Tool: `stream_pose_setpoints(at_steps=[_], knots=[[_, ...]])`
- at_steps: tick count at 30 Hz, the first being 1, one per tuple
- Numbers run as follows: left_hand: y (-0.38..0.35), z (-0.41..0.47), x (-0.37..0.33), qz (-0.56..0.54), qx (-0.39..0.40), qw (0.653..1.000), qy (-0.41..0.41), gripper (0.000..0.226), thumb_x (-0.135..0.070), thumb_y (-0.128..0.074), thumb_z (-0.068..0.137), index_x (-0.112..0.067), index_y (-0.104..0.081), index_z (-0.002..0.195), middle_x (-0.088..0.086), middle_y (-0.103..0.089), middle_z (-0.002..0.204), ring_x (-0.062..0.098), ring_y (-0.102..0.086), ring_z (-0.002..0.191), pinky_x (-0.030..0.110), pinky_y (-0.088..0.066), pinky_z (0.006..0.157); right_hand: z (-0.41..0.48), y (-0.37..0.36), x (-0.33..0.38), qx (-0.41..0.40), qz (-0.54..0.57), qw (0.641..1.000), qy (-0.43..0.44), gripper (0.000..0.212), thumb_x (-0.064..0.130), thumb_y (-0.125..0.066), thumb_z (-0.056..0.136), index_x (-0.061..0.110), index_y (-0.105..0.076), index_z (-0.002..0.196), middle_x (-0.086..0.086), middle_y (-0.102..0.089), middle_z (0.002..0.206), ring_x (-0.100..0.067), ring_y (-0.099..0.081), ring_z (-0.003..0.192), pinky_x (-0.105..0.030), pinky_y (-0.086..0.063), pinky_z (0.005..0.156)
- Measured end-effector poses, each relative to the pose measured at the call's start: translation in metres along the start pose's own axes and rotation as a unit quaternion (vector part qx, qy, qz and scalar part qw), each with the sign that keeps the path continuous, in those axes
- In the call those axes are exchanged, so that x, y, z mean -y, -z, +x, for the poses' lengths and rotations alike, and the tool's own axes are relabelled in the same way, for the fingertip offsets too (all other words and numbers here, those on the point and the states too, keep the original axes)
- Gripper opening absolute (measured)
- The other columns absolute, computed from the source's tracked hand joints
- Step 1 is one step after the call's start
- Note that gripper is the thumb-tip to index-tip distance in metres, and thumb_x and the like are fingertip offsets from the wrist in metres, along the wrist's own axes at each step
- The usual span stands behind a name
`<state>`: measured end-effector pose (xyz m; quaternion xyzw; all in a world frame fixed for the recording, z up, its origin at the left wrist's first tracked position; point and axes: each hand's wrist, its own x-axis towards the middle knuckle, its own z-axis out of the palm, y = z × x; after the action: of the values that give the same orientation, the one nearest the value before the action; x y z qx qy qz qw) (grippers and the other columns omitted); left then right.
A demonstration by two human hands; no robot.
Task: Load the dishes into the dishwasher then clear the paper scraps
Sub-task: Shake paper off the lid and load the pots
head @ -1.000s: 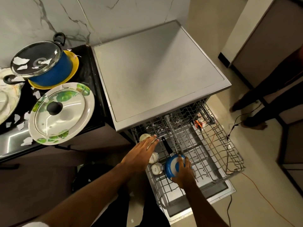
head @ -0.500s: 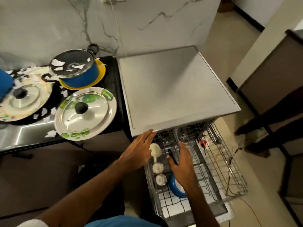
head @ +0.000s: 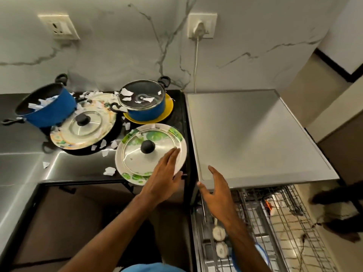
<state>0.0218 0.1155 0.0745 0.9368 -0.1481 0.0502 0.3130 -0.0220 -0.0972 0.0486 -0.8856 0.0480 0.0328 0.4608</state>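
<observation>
My left hand [head: 164, 174] lies with straight fingers over the right rim of a green-leaf plate [head: 127, 174], which carries a steel lid with a black knob [head: 147, 146]. My right hand [head: 215, 188] hovers open at the front left corner of the dishwasher top [head: 253, 134] and holds nothing. Below it the pulled-out dishwasher rack [head: 275, 232] holds white cups [head: 219, 233] and a blue pan [head: 261, 254], partly hidden by my right arm. Paper scraps [head: 110, 171] litter the counter and dishes.
Behind the plate stands a lidded blue pot [head: 146, 107] on a yellow plate [head: 169, 108]. An open blue pot [head: 45, 108] with scraps inside leans at the left, beside a floral plate [head: 106, 118] bearing a second lid. A person's feet [head: 337, 213] stand at the right.
Both hands have left the dishwasher rack and risen. My left hand moved left onto the green-leaf plate's rim. My right hand came up to the dishwasher's front corner. The view swung up toward the counter.
</observation>
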Motion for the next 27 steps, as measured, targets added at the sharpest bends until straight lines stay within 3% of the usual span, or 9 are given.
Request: stream_pose_setpoints(at_steps=[3,8,12,17,21,27], knots=[[0.026,0.009,0.035,-0.022,-0.017,0.999,0.035,0.08,-0.024,-0.066,0.096,-0.017,-0.02,0.161,0.002,-0.024,0.165,0.018,-0.024,0.152,0.037,-0.028,0.123,0.017,-0.026,0.032,0.007,0.003,1.0,0.007,0.071,0.043,-0.069,0.098,0.03,-0.035,0.159,0.009,-0.039,0.162,-0.009,-0.035,0.148,-0.029,-0.03,0.122],[0.061,0.027,0.086,-0.072,-0.032,0.992,0.099,0.072,-0.026,-0.066,0.096,-0.022,-0.028,0.157,-0.002,-0.034,0.159,0.011,-0.038,0.14,0.022,-0.031,0.112,0.048,-0.066,0.078,0.025,0.02,0.999,0.022,0.07,0.038,-0.073,0.096,0.031,-0.037,0.157,0.009,-0.044,0.156,0.0,-0.037,0.136,-0.023,-0.033,0.114],[0.083,0.038,0.126,-0.106,-0.023,0.987,0.12,0.064,-0.027,-0.066,0.097,-0.026,-0.036,0.154,-0.003,-0.04,0.155,0.013,-0.05,0.132,0.037,-0.045,0.111,0.074,-0.094,0.106,0.029,0.028,0.999,0.024,0.07,0.038,-0.072,0.097,0.03,-0.038,0.157,0.006,-0.045,0.158,-0.012,-0.044,0.142,-0.026,-0.037,0.115],[0.104,0.05,0.166,-0.099,-0.005,0.988,0.119,0.05,-0.028,-0.065,0.097,-0.032,-0.048,0.144,-0.007,-0.047,0.145,0.012,-0.053,0.126,0.042,-0.05,0.106,0.091,-0.119,0.13,0.03,0.034,0.999,0.025,0.066,0.039,-0.068,0.099,0.032,-0.037,0.157,0.01,-0.044,0.158,-0.003,-0.039,0.139,-0.024,-0.033,0.115],[0.115,0.076,0.186,-0.071,0.008,0.989,0.131,0.048,-0.026,-0.066,0.096,-0.021,-0.053,0.142,-0.003,-0.031,0.158,0.018,-0.043,0.14,0.041,-0.045,0.112,0.1,-0.127,0.138,0.029,0.027,0.999,0.023,0.064,0.041,-0.068,0.099,0.033,-0.039,0.156,0.012,-0.046,0.155,-0.003,-0.041,0.137,-0.026,-0.035,0.116],[0.126,0.131,0.202,-0.028,0.041,0.981,0.188,0.058,-0.029,-0.065,0.098,-0.016,-0.044,0.15,0.001,0.001,0.17,0.024,-0.043,0.142,0.034,-0.04,0.111,0.136,-0.124,0.147,0.038,0.01,0.998,0.04,0.063,0.036,-0.069,0.1,0.032,-0.04,0.155,0.013,-0.049,0.153,-0.005,-0.044,0.138,-0.03,-0.038,0.118]])
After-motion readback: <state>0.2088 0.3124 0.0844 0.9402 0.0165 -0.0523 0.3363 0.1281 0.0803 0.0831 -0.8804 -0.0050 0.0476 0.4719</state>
